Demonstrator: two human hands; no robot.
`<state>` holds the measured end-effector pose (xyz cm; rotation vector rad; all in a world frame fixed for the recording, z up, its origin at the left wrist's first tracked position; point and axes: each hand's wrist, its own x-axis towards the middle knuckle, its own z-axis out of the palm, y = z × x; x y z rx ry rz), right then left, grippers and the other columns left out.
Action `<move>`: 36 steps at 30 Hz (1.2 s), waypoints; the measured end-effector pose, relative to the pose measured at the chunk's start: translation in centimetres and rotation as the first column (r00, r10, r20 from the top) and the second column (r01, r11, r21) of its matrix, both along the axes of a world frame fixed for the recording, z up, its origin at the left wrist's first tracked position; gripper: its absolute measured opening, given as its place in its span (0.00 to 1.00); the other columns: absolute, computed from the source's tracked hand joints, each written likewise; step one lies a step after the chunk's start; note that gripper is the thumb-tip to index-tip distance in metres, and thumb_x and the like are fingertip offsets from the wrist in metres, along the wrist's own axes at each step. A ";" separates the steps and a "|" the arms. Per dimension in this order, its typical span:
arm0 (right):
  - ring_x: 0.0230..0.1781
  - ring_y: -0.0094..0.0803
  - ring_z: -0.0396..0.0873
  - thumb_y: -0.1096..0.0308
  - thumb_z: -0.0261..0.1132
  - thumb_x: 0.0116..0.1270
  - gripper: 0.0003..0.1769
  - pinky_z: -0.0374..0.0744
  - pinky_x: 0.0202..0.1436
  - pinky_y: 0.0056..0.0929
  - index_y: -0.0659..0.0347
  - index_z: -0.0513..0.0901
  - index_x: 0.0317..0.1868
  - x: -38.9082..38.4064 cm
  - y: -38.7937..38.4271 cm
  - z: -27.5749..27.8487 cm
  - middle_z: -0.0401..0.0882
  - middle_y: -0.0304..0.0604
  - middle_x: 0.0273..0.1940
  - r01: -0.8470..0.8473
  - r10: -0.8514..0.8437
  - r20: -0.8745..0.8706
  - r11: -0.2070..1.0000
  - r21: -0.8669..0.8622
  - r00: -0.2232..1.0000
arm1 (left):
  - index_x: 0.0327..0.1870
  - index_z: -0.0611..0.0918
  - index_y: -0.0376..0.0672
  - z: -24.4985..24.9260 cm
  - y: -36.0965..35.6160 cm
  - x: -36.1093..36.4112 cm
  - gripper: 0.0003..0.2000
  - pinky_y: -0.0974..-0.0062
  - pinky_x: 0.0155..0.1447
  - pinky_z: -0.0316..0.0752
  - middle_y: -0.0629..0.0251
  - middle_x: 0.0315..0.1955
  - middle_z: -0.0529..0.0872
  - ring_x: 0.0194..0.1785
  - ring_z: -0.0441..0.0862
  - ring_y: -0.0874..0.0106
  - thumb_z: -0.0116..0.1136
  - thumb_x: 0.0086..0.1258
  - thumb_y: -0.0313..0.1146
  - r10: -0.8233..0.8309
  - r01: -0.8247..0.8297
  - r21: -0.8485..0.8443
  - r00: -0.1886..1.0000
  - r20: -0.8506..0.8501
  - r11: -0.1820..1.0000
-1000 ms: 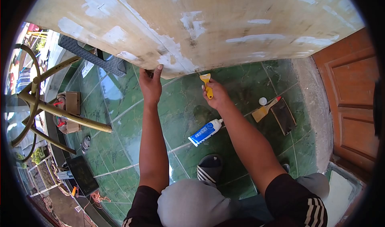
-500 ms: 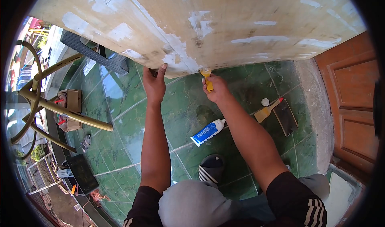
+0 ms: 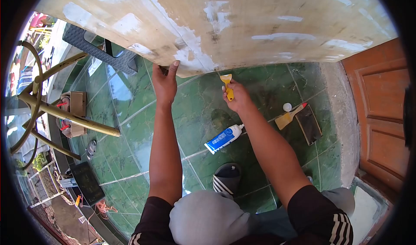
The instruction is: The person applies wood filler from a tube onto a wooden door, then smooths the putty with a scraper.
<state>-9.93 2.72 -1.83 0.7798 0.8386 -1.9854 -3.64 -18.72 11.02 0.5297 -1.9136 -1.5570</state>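
A tan board (image 3: 242,15) with white filler patches stands over the tiled floor. My left hand (image 3: 165,88) grips its lower edge, thumb on the front face and fingers behind, partly hidden. In my right hand (image 3: 239,98) is a yellow putty knife (image 3: 226,78), its whitish blade just below the board's edge and apart from it. Beneath that hand a blue and white tube (image 3: 223,139) lies on the floor. To its right are a small white cap (image 3: 287,107), a paintbrush (image 3: 285,119) and a dark flat block (image 3: 309,125).
A slipper (image 3: 227,178) is on the green tiles (image 3: 190,128) near my knees. On the left are a bamboo frame (image 3: 80,118), a cardboard box (image 3: 78,103) and a grey plastic stool (image 3: 99,51). A wooden door (image 3: 381,108) stands at the right.
My right hand has drawn the putty knife down and slightly right, off the board's lower edge. My left hand keeps its grip on the board. The view has shifted slightly.
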 end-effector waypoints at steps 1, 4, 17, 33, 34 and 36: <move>0.39 0.26 0.83 0.72 0.56 0.79 0.19 0.78 0.35 0.24 0.52 0.79 0.67 -0.4 -0.3 -0.2 0.80 0.38 0.49 0.017 -0.016 0.004 1.000 -0.016 1.000 | 0.65 0.76 0.33 -0.2 0.0 0.0 0.22 0.70 0.64 0.75 0.57 0.55 0.88 0.56 0.84 0.70 0.69 0.76 0.32 0.000 0.000 0.002 1.000 -0.006 1.000; 0.39 0.26 0.83 0.73 0.57 0.78 0.18 0.78 0.36 0.24 0.52 0.79 0.64 -1.5 -0.8 -0.1 0.80 0.38 0.49 0.011 -0.012 -0.017 0.997 -0.074 1.000 | 0.64 0.76 0.33 -0.3 -0.2 0.0 0.22 0.71 0.62 0.75 0.58 0.54 0.88 0.55 0.84 0.71 0.70 0.76 0.32 0.007 -0.007 -0.015 1.000 0.007 1.000; 0.38 0.29 0.81 0.74 0.56 0.79 0.14 0.79 0.36 0.26 0.55 0.76 0.61 -1.6 -2.0 8.1 0.79 0.41 0.47 0.052 -0.055 -0.025 0.992 -0.112 0.998 | 0.63 0.76 0.33 -0.5 -0.4 0.0 0.22 0.72 0.60 0.77 0.58 0.52 0.89 0.53 0.84 0.72 0.70 0.76 0.33 0.006 -0.007 0.013 1.000 0.025 1.000; 0.41 0.27 0.82 0.70 0.54 0.79 0.21 0.81 0.40 0.25 0.57 0.75 0.70 6.1 12.8 5.7 0.85 0.39 0.57 -0.015 0.020 0.030 0.990 -0.137 0.999 | 0.66 0.76 0.36 -2.2 -1.9 0.1 0.28 0.62 0.61 0.79 0.48 0.54 0.89 0.59 0.86 0.58 0.73 0.71 0.40 0.041 -0.022 -0.173 0.993 0.109 0.985; 0.41 0.27 0.82 0.70 0.54 0.80 0.21 0.81 0.40 0.25 0.57 0.75 0.69 7.0 12.8 5.6 0.85 0.39 0.57 -0.039 0.043 0.045 0.995 -0.093 0.998 | 0.66 0.76 0.36 -2.1 -1.5 0.8 0.29 0.60 0.62 0.79 0.47 0.55 0.88 0.59 0.86 0.55 0.74 0.70 0.42 0.095 -0.041 -0.265 0.977 0.193 0.964; 0.42 0.27 0.81 0.69 0.53 0.80 0.21 0.80 0.40 0.24 0.57 0.76 0.69 7.8 12.2 5.5 0.85 0.38 0.57 -0.066 0.072 0.074 0.995 -0.080 0.995 | 0.69 0.74 0.39 -3.6 -0.4 2.2 0.33 0.54 0.62 0.78 0.46 0.58 0.87 0.61 0.84 0.47 0.74 0.68 0.46 0.207 -0.125 -0.383 0.962 0.181 0.915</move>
